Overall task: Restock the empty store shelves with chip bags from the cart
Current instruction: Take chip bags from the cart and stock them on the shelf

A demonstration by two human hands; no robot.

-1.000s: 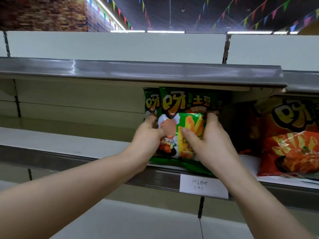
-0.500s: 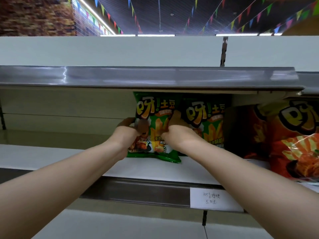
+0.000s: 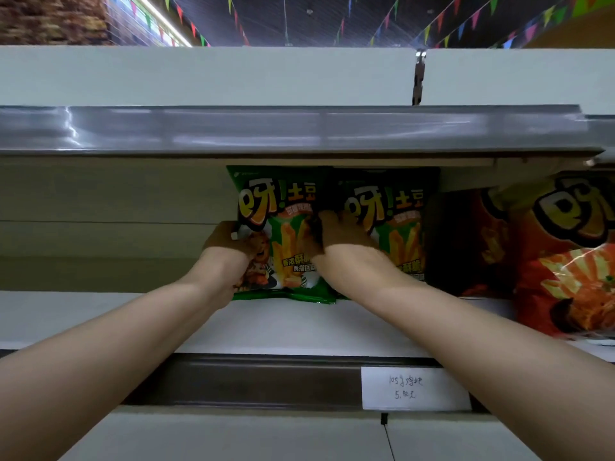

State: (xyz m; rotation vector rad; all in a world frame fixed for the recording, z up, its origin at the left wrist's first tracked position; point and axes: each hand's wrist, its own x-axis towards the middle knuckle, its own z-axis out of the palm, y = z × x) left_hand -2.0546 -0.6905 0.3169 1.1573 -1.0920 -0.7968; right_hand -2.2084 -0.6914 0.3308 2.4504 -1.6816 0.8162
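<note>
Both hands (image 3: 229, 247) clasp green bag (image 3: 283, 227).

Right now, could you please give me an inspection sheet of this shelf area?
Surface: white shelf, bare to the left of the bags.
Job's things: green chip bag upright, a second green chip bag beside it on the right.
Clutter: orange chip bags at right; handwritten price label on the shelf rail.
Grippers: left hand and right hand grip the green chip bag's sides.
Cables: nothing seen.
Surroundings: upper shelf edge, coloured bunting overhead.
</note>
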